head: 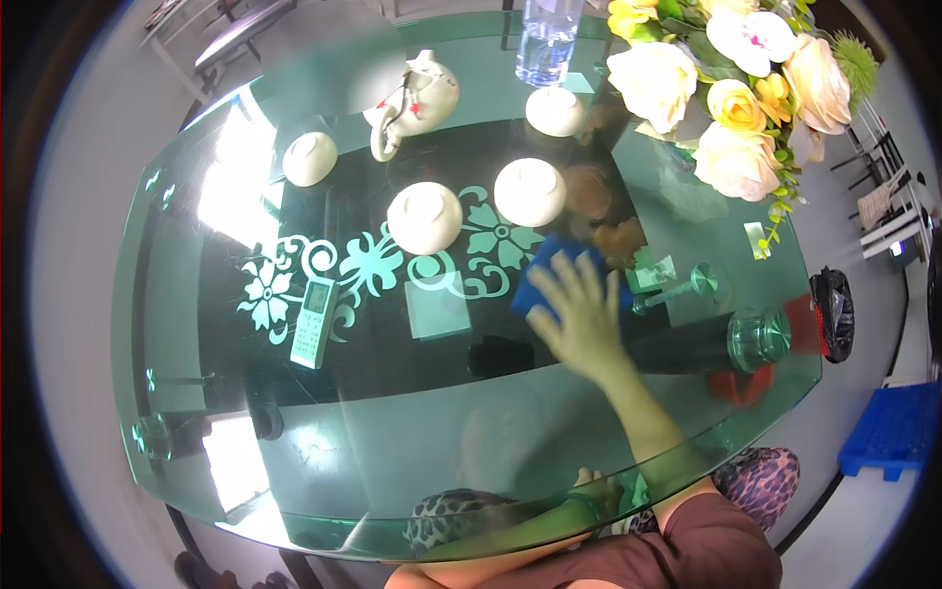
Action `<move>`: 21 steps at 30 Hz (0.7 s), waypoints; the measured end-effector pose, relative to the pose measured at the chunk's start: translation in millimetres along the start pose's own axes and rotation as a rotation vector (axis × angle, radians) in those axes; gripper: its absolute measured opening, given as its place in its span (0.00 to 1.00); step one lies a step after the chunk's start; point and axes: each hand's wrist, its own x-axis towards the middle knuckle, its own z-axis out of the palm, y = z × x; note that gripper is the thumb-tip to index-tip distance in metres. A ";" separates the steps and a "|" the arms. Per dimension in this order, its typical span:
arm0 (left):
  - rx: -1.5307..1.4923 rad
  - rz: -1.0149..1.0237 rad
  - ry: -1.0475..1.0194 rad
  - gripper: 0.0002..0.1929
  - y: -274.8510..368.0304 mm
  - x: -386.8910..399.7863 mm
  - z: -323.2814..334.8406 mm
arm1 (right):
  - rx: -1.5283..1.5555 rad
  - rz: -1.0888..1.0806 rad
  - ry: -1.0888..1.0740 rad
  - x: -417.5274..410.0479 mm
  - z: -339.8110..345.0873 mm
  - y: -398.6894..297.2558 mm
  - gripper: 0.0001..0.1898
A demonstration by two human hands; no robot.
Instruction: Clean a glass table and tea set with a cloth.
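My right hand (578, 313) lies flat, fingers spread, on a blue cloth (544, 276) on the glass tabletop (353, 442). Seen through the glass, my left hand (600, 489) is low near my lap; its fingers are unclear. Just beyond the cloth is a white upturned cup (530, 191), with another white cup (425, 219) to its left. Farther off are a third cup (556, 112) and, at the left, a fourth cup (310, 159). A white ceramic teapot (423, 96) with red marks stands between those two.
A remote control (314, 322) lies at the left on the floral-patterned glass. At the back are a clear plastic bottle (548, 44) and a bunch of artificial flowers (736, 103). A black bag-lined bin (833, 313) and a blue plastic platform (887, 427) stand on the floor at right.
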 end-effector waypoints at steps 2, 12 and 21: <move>-0.033 -0.035 -0.009 0.05 0.6 4.7 -3.3 | -0.085 0.178 0.112 30.7 1.1 33.8 0.26; -0.147 -0.019 -0.025 0.05 -16.9 -10.1 139.7 | 0.125 -0.270 0.019 2.7 36.5 -74.8 0.28; 0.010 -0.014 -0.029 0.05 -2.8 4.2 -25.6 | -0.071 0.057 0.232 26.0 14.8 25.0 0.27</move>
